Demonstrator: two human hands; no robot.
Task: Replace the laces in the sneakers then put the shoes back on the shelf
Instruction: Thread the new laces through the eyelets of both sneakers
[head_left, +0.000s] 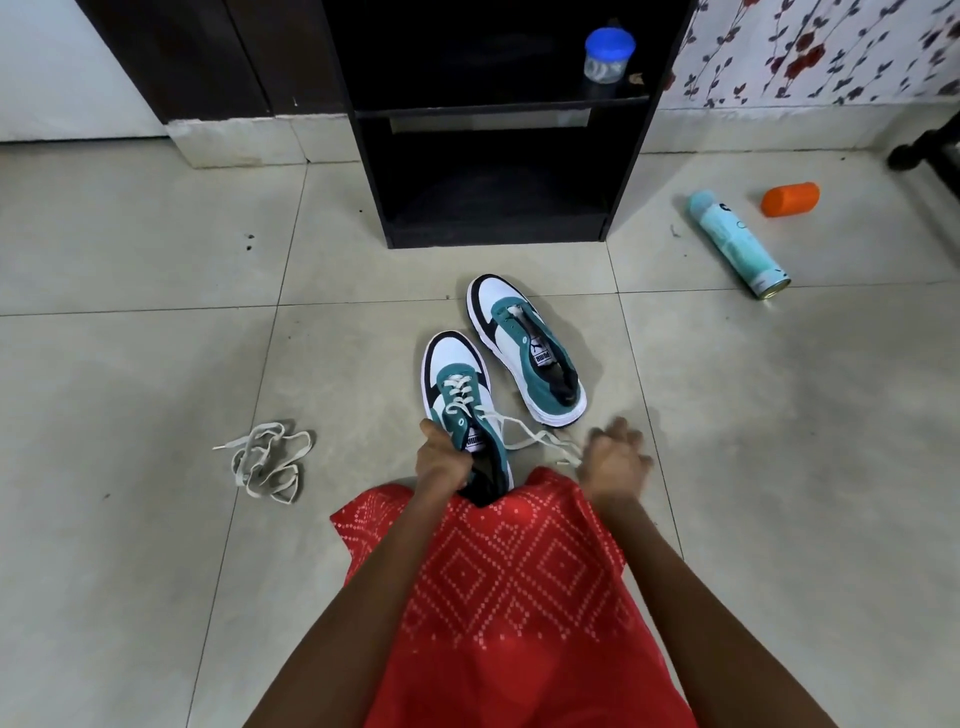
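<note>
On the floor (156, 260) before the shelf (493, 156), half-laced near sneaker (457, 384), left hand (441, 460) with grip closed round its collar; right hand (615, 457) blurred at loose lace ends (540, 441), grip cannot be told; unlaced sneaker (524, 348) just beyond.

Left hand (441, 462): curled round the collar of the near sneaker (451, 364), which is held toe-away on the tiled floor (156, 338).
Right hand (615, 457): blurred; seen just beside the loose ends of the white lace (524, 436); whether they are held cannot be told.
Near sneaker: partly laced.
Far sneaker (524, 343): set on the floor just beyond, unlaced.
Loose lace (270, 460): left in a heap to the left.
Shelf (493, 130): black; a blue-lidded jar (608, 54) is kept on its upper board.
Spray can (737, 244): laid on its side at right, near an orange cap (789, 198).
</note>
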